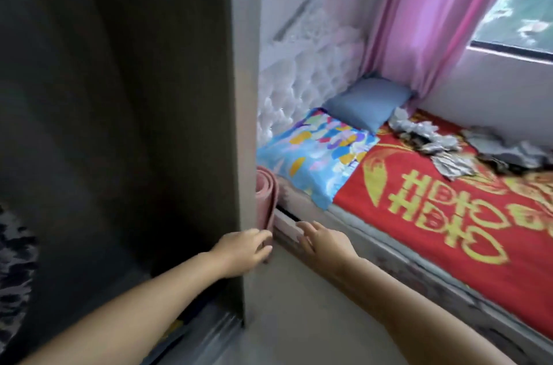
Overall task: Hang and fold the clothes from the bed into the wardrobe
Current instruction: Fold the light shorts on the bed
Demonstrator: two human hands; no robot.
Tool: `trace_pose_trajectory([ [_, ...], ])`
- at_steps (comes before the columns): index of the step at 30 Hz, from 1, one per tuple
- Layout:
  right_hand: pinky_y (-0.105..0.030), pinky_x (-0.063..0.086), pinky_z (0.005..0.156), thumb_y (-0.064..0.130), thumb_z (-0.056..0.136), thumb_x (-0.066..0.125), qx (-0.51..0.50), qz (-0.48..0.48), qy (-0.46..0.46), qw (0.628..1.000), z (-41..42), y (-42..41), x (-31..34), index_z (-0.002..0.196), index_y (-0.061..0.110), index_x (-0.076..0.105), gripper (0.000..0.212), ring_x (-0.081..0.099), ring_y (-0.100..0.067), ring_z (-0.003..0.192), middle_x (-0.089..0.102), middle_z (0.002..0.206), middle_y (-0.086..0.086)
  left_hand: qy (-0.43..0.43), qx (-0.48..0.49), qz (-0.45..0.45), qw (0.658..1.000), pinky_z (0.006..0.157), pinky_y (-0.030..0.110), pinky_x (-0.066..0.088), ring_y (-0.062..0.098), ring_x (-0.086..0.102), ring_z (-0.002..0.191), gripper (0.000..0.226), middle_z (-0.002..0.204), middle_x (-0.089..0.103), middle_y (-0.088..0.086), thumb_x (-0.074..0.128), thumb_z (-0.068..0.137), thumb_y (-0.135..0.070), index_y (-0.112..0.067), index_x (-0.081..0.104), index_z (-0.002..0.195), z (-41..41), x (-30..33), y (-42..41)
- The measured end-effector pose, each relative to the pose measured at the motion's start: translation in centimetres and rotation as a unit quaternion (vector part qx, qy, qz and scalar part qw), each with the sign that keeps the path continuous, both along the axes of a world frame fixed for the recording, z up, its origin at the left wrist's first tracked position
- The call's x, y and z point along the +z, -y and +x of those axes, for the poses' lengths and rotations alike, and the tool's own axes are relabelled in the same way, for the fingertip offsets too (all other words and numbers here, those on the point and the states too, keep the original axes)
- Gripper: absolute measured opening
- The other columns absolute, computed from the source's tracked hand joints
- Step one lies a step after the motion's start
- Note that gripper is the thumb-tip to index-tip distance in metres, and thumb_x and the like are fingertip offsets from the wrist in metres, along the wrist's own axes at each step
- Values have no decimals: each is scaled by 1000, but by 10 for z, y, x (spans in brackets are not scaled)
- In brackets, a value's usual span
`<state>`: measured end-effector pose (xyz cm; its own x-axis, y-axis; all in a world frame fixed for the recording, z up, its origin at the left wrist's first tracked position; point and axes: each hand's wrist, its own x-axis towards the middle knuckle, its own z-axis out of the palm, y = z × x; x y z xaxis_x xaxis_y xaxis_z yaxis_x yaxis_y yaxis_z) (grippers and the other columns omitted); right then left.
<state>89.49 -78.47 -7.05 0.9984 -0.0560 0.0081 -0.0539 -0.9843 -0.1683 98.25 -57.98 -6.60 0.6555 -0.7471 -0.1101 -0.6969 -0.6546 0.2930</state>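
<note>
Clothes [449, 143] heaped on bed [449, 248]: soft, light, floppy; gather by bunched folds. Left hand [242, 251] grip around rolled pink mat [266, 200]; right hand [323, 240] fingers spread, empty.

Crumpled grey clothes [466, 146] (on bed [434, 215])

red bedspread [449, 215]: large yellow double-happiness character (囍), seen upside down from this view. No other text, labels or numbers legible.
</note>
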Motion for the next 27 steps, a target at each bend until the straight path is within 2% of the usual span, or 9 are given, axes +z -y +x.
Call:
trace_pose_trajectory([
  [3,-38,48,81,44,100,32,-67,0,0,998,-46,73,1,136,29,42,40,60,-30,108,53,134,1,3,-71,0,997,87,33,43,23,54,116,41,130,55,-1,39,97,-45,-28,45,134,-22,1,89],
  [9,-35,52,73,44,102,27,-150,-21,-23,988,-132,217,4,141,29,36,44,64,-23,99,55,132,4,-15,-144,-4,989,83,34,44,20,56,111,42,126,56,-2,38,98,-44,-27,44,136,-67,3,255],
  [12,-29,44,56,43,103,25,-183,-37,-25,982,-174,298,14,143,27,36,45,66,-21,91,55,132,2,-35,-177,-26,983,75,31,42,17,57,105,45,124,57,-2,38,99,-43,-23,41,139,-94,12,344],
  [14,-29,43,51,40,104,24,-209,-42,-34,976,-200,340,20,144,25,36,45,65,-22,85,54,132,1,-55,-188,-37,980,71,29,45,13,58,93,46,114,59,-5,39,99,-43,-23,41,140,-113,17,394],
  [15,-31,47,53,40,104,24,-223,-42,-41,973,-212,356,23,144,24,35,44,65,-23,85,54,133,1,-64,-196,-41,978,72,30,48,12,57,90,46,112,59,-6,39,100,-43,-23,40,141,-122,18,414],
  [18,-36,55,65,37,104,26,-255,-46,-52,965,-240,399,24,143,25,37,42,66,-24,88,54,132,2,-55,-235,-22,970,74,31,51,13,59,96,47,124,58,-4,39,100,-43,-24,38,143,-141,16,471],
  [21,-37,54,72,32,104,28,-282,-27,-54,958,-260,435,15,142,24,38,40,66,-25,94,55,131,2,-48,-264,0,963,77,38,54,17,60,99,47,126,58,-2,38,101,-41,-22,37,144,-147,13,520],
  [23,-35,52,72,32,104,28,-293,-15,-66,954,-268,460,6,141,24,40,39,65,-25,96,56,130,1,-47,-277,14,960,80,41,54,19,59,102,47,130,55,0,37,101,-40,-21,36,144,-149,8,553],
  [27,-36,53,79,32,104,29,-322,-1,-69,944,-255,525,-10,140,24,41,39,64,-24,101,55,131,1,-40,-294,15,955,77,38,54,18,59,105,45,130,56,0,37,101,-39,-21,39,143,-130,-7,628],
])
